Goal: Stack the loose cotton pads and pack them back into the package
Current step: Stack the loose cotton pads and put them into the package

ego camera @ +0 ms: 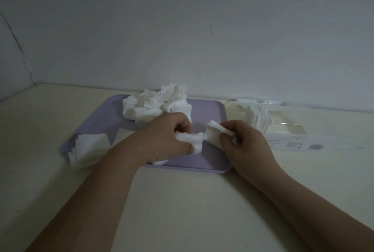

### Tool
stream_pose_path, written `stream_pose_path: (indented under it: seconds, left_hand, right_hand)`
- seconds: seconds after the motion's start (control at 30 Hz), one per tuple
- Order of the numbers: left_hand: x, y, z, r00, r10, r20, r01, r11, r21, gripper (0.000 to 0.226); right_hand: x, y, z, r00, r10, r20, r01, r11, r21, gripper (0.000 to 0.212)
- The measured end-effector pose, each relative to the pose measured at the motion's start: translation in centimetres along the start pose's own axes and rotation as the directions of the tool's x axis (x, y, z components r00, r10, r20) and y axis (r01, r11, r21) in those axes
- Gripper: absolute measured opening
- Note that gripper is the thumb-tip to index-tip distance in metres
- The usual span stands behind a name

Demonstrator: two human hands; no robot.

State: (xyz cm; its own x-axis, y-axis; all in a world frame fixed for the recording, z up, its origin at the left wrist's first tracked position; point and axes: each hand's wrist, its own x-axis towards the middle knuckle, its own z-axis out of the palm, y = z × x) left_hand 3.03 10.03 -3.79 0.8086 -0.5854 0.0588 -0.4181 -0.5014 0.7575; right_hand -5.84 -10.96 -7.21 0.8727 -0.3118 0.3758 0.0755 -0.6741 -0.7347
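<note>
A lilac tray point(210, 110) lies on the table. A loose heap of white cotton pads point(155, 104) fills its far left part, and a small fanned stack of pads point(89, 146) hangs over its left edge. My left hand point(162, 138) is over the tray, closed on a few pads point(195, 140). My right hand point(242, 142) pinches another pad point(214, 132) close beside them. The clear plastic package point(291, 130) lies to the right of the tray with a row of pads point(257, 118) standing in its left end.
A pale wall rises just behind the tray and package. The cream table point(182, 201) stretches toward me under both forearms, and its left part runs to a corner of the wall.
</note>
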Motion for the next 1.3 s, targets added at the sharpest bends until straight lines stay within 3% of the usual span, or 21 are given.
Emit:
stream_pose_path:
  seconds: [0.07, 0.2, 0.33, 0.63, 0.8, 0.93, 1.1, 1.23, 1.3]
  left_hand:
    - [0.0, 0.5, 0.1, 0.999, 0.051, -0.012, -0.052, 0.989, -0.141, 0.023]
    - [-0.1, 0.7, 0.6, 0.997, 0.077, 0.033, -0.064, 0.953, -0.297, 0.035]
    - [0.1, 0.5, 0.8, 0.998, 0.065, -0.007, -0.065, 0.961, -0.268, 0.034]
    - [0.3, 0.7, 2.0, 0.995, 0.049, -0.088, -0.065, 0.98, -0.186, 0.033]
    - [0.7, 0.5, 2.7, 0.991, 0.057, -0.119, -0.079, 0.979, -0.19, 0.035]
    - [1.0, 0.3, 2.8, 0.984, 0.048, -0.174, -0.077, 0.983, -0.165, 0.043]
    - [1.2, -0.4, 2.6, 0.985, 0.007, -0.173, -0.016, 0.999, -0.051, 0.054]
    - [1.0, 0.0, 3.2, 0.992, 0.075, -0.1, -0.076, 0.997, -0.001, 0.021]
    - [0.9, 0.3, 3.4, 0.995, 0.063, -0.081, -0.065, 0.998, -0.022, 0.019]
  right_hand:
    - [0.1, 0.1, -0.1, 1.0, 0.013, 0.007, -0.013, 1.0, 0.028, 0.018]
    - [0.3, 0.4, -0.3, 0.998, 0.057, 0.023, -0.06, 0.99, 0.129, 0.018]
    - [0.2, 0.1, -0.4, 0.996, 0.057, 0.063, -0.071, 0.966, 0.25, 0.021]
    - [0.1, 0.3, -0.3, 0.987, 0.029, 0.157, -0.069, 0.964, 0.256, 0.029]
    - [0.1, -0.1, -0.6, 0.954, 0.005, 0.301, -0.133, 0.904, 0.406, 0.049]
    - [-0.2, -0.4, -0.3, 0.982, -0.055, 0.181, 0.008, 0.968, 0.251, 0.035]
    - [0.0, -0.3, 0.0, 0.99, -0.072, 0.123, 0.052, 0.986, 0.16, 0.038]
    - [-0.4, -0.6, 0.4, 0.977, -0.105, 0.188, 0.087, 0.991, 0.098, 0.043]
    - [-0.7, -0.5, 0.8, 0.967, -0.119, 0.223, 0.118, 0.993, 0.021, 0.05]
